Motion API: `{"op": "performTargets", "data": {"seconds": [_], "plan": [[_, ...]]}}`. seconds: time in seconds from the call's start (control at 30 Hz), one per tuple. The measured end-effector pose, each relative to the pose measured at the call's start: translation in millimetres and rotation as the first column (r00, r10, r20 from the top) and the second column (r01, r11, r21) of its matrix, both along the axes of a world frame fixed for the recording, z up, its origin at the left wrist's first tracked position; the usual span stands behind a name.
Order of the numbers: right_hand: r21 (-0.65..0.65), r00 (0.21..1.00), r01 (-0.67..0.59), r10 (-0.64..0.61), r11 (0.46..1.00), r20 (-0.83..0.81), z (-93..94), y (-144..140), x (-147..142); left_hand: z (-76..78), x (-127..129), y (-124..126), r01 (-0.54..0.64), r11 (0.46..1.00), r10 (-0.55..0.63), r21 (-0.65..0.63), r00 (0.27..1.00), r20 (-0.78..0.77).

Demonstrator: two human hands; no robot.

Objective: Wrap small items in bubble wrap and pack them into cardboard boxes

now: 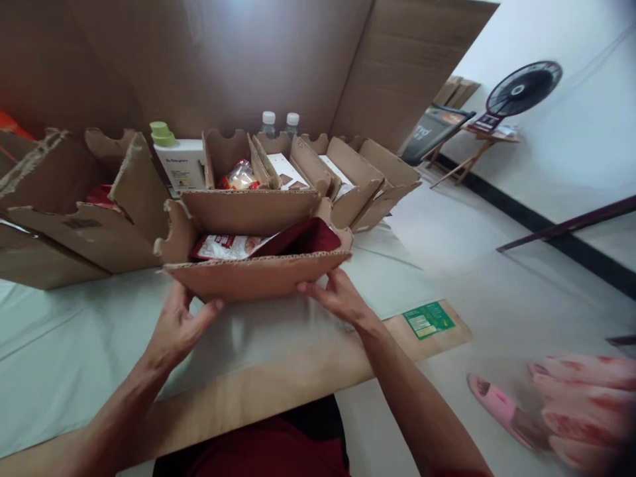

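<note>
A small open cardboard box (pixel 258 279) is between my two hands, in front of a row of similar boxes. My left hand (pixel 179 324) grips its lower left corner, thumb along the front wall and fingers partly hidden. At the lower right corner my right hand (pixel 342 298) holds it the same way, fingertips hidden beneath. Inside lie a red and white printed packet (pixel 229 246) and a dark red pouch (pixel 311 235). Whether the box's bottom touches the table cloth is unclear.
Behind stand cardboard bins (pixel 358 175), a white bottle with a green cap (pixel 183 162) and two clear bottles with white caps (pixel 269 119). A tall cardboard panel (pixel 278 59) backs the table. On the right are a fan (pixel 519 89) and a person's slippered foot (pixel 501 404).
</note>
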State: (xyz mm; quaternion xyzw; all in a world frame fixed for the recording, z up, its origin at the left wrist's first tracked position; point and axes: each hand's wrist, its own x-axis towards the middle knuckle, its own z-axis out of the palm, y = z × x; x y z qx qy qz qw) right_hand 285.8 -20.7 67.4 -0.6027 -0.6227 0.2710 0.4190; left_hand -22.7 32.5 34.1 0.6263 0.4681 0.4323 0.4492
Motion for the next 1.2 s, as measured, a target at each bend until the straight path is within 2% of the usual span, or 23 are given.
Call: {"op": "performTargets", "data": {"seconds": [0.1, 0.23, 0.43, 0.53, 0.7, 0.8, 0.87, 0.93, 0.97, 1.0, 1.03, 1.07, 1.13, 1.17, 1.2], "plan": [[-0.077, 0.997, 0.045, -0.050, 0.996, -0.066, -14.6, 12, 7, -4.1, 8, 10, 0.025, 0.999, -0.025, -0.046, 1.000, 0.001], [-0.109, 0.987, 0.123, -0.133, 0.986, -0.091, -33.3, 2, 1, -18.5, 9, 4, -0.001, 0.999, 0.000, -0.045, 1.000, -0.024], [-0.077, 0.973, 0.229, -0.231, 0.970, -0.016, -30.4, -7, 4, -28.9, 7, 2, 0.162, 0.985, -0.161, -0.067, 0.987, 0.012], [-0.097, 0.975, 0.223, -0.223, 0.970, 0.004, -30.7, -7, 11, -32.9, 14, 6, 0.155, 0.985, -0.155, -0.083, 0.988, 0.007], [-0.129, 0.948, 0.300, -0.281, 0.945, 0.147, -45.2, -5, 21, -40.8, 17, 10, 0.138, 0.986, -0.137, -0.094, 0.990, 0.020], [-0.094, 0.920, 0.388, -0.380, 0.917, 0.091, -51.4, -6, 21, -29.0, 0, -11, 0.160, 0.980, -0.160, -0.118, 0.987, 0.010], [-0.075, 0.881, 0.472, -0.472, 0.879, 0.008, -52.0, -10, 17, -11.4, -21, -37, 0.287, 0.949, -0.293, -0.130, 0.956, -0.029], [-0.081, 0.844, 0.535, -0.537, 0.841, -0.003, -51.8, -14, 11, 9.0, -51, -59, 0.453, 0.882, -0.464, -0.133, 0.883, -0.068], [-0.082, 0.838, 0.544, -0.545, 0.835, 0.010, -52.0, -16, 9, 18.5, -69, -65, 0.491, 0.861, -0.502, -0.131, 0.861, -0.080], [-0.076, 0.835, 0.550, -0.550, 0.832, 0.024, -52.8, -16, 7, 26.9, -90, -66, 0.486, 0.865, -0.498, -0.125, 0.862, -0.093], [-0.063, 0.829, 0.559, -0.558, 0.827, 0.033, -54.1, -16, 6, 33.7, -111, -61, 0.443, 0.889, -0.455, -0.118, 0.884, -0.107], [-0.049, 0.823, 0.568, -0.567, 0.822, 0.036, -55.7, -15, 6, 39.0, -134, -52, 0.340, 0.935, -0.352, -0.096, 0.923, -0.158], [-0.039, 0.806, 0.593, -0.592, 0.805, 0.035, -59.3, -12, 8, 45.7, -180, -21, 0.053, 0.999, -0.051, 0.002, 0.960, -0.277], [-0.049, 0.799, 0.602, -0.601, 0.797, 0.041, -60.5, -10, 9, 47.7, -202, -3, -0.207, 0.965, 0.256, 0.161, 0.874, -0.414], [-0.068, 0.799, 0.601, -0.598, 0.796, 0.056, -61.2, -9, 10, 49.4, -221, 17, -0.331, 0.916, 0.399, 0.227, 0.803, -0.442]]}}
